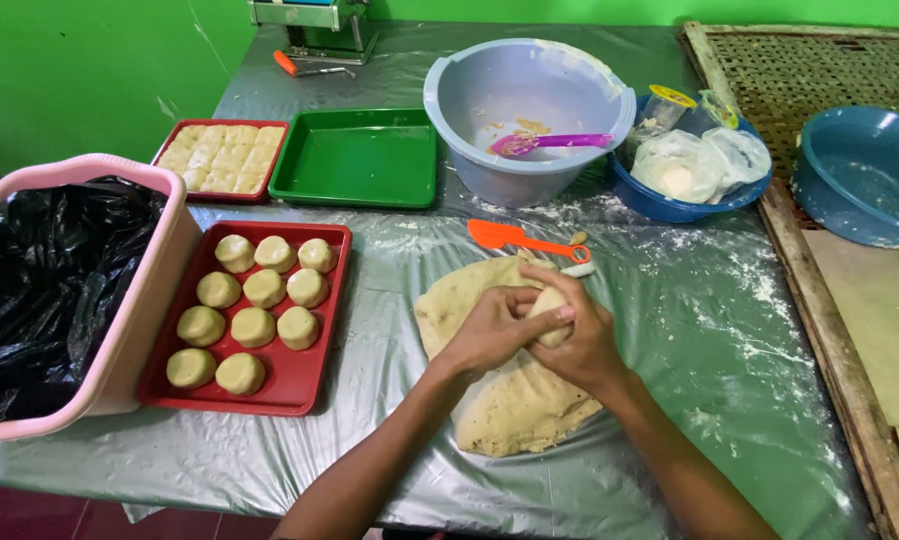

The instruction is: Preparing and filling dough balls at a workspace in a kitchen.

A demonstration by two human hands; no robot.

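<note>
My left hand point(489, 328) and my right hand point(577, 338) are cupped together around a small piece of pale dough point(547, 304), above a large flattened sheet of dough point(509, 400) on the plastic-covered table point(689, 320). Only a bit of the small piece shows between my fingers. An orange scraper point(514, 238) lies just beyond the sheet. To the left, a red tray point(304, 385) holds several round dough balls point(254, 327).
A pink basket with a black bag point(59, 290) stands at the left edge. Behind are a red tray of cut dough point(221, 158), a green tray point(359, 160), a grey basin with a purple spatula point(524, 115), two blue bowls point(854, 175) and a woven rack.
</note>
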